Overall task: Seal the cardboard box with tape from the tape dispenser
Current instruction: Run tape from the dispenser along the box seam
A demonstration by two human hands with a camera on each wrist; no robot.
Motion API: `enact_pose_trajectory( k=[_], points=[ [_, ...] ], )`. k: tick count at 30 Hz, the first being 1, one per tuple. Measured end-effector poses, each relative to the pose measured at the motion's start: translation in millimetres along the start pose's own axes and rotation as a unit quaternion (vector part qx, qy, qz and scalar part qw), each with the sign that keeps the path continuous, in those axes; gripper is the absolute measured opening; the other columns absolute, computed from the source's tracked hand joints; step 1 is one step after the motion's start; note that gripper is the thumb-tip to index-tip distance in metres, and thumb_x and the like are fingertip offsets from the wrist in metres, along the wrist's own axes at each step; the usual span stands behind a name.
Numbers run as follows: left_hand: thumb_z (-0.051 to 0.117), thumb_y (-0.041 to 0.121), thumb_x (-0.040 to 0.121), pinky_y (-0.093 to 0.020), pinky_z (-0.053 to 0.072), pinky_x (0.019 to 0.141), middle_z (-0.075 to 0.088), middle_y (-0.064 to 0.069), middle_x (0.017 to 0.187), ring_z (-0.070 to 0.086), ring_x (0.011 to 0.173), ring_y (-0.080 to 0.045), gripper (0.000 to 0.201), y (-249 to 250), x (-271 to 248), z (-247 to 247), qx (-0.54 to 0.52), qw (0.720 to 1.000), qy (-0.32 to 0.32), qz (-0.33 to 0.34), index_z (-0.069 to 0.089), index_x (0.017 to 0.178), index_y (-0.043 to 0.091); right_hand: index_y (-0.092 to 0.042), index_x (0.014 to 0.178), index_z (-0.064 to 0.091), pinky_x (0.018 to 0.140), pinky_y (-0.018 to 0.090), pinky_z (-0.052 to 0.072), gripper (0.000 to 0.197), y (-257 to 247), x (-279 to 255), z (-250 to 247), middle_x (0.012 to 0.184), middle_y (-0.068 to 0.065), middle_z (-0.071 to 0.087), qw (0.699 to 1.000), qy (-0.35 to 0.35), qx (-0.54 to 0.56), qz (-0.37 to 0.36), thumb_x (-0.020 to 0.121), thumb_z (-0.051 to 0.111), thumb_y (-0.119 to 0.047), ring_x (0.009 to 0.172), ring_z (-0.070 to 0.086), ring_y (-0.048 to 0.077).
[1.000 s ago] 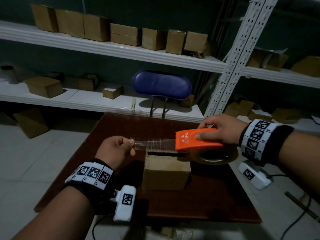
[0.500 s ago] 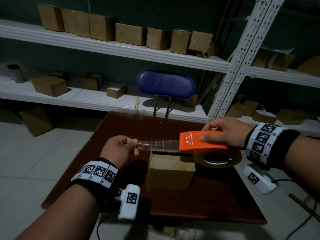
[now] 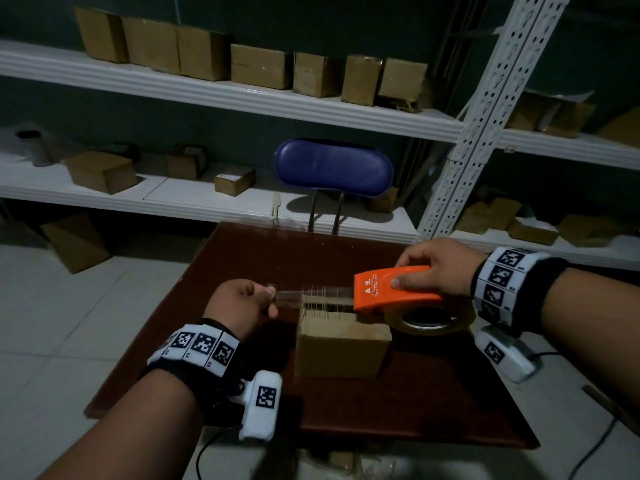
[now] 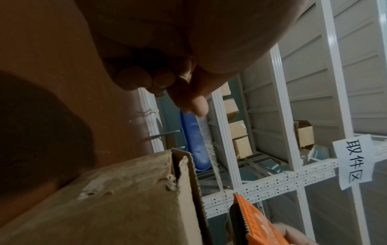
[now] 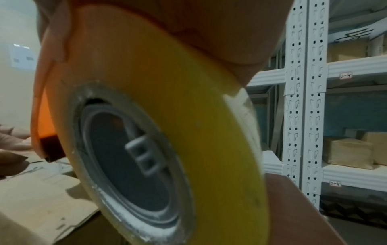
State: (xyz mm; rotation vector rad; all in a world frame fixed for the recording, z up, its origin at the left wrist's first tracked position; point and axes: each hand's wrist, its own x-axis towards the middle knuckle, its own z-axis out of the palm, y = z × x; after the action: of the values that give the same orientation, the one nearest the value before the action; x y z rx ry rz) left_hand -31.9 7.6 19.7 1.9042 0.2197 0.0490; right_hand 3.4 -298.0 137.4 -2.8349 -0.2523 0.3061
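Note:
A small cardboard box point(image 3: 341, 344) stands on the dark brown table point(image 3: 415, 410). My right hand point(image 3: 436, 268) grips the orange tape dispenser point(image 3: 391, 289) just above the box's right top edge, its yellowish tape roll point(image 3: 429, 317) hanging below. A strip of clear tape point(image 3: 311, 294) runs left from the dispenser's teeth across the box top. My left hand point(image 3: 242, 303) pinches the strip's free end left of the box. In the left wrist view the thumb and fingers point(image 4: 188, 92) pinch the tape point(image 4: 209, 149) above the box flap point(image 4: 184, 165). The roll point(image 5: 157, 132) fills the right wrist view.
A blue chair back point(image 3: 332, 168) stands behind the table. White shelves point(image 3: 242, 95) with several cardboard boxes line the wall. A white perforated upright point(image 3: 474, 116) rises at the right. More boxes lie on the tiled floor point(image 3: 69, 323) at left.
Both hands and the stretched tape have held nearly the same place over the box; the dispenser sits slightly lower and closer to the box top.

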Motion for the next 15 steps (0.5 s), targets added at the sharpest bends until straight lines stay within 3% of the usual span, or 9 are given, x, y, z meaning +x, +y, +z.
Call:
enact_pose_trajectory(
  k=[4, 11, 15],
  points=[
    [0.06, 0.027, 0.097, -0.028, 0.035, 0.053, 0.054, 0.012, 0.038, 0.046, 0.039, -0.007, 0.046, -3, 0, 3, 0.013, 1.0, -0.012, -0.02, 0.067, 0.054, 0.013, -0.037, 0.1, 0.072, 0.074, 0.023, 0.048, 0.031, -1, 5, 4, 0.099, -0.014, 0.066, 1.0, -0.001, -0.019, -0.006, 0.079, 0.075, -0.058, 0.088, 0.058, 0.002],
    [0.058, 0.028, 0.098, -0.027, 0.042, 0.059, 0.069, -0.005, 0.066, 0.061, 0.061, -0.019, 0.039, -5, -2, 9, 0.024, 0.997, -0.039, -0.061, 0.069, 0.064, 0.012, -0.035, 0.095, 0.073, 0.075, 0.027, 0.051, 0.028, 1, 15, 14, 0.094, -0.012, 0.069, 1.0, -0.004, -0.025, 0.004, 0.078, 0.076, -0.057, 0.087, 0.062, 0.005],
    [0.058, 0.028, 0.099, -0.026, 0.04, 0.057, 0.068, -0.004, 0.064, 0.061, 0.06, -0.018, 0.038, -10, 2, 12, 0.022, 0.994, -0.056, -0.091, 0.068, 0.066, 0.012, -0.033, 0.092, 0.073, 0.071, 0.025, 0.049, 0.027, 3, 16, 18, 0.094, -0.01, 0.07, 1.0, -0.002, -0.007, 0.011, 0.078, 0.077, -0.055, 0.086, 0.062, 0.005]
  ],
)
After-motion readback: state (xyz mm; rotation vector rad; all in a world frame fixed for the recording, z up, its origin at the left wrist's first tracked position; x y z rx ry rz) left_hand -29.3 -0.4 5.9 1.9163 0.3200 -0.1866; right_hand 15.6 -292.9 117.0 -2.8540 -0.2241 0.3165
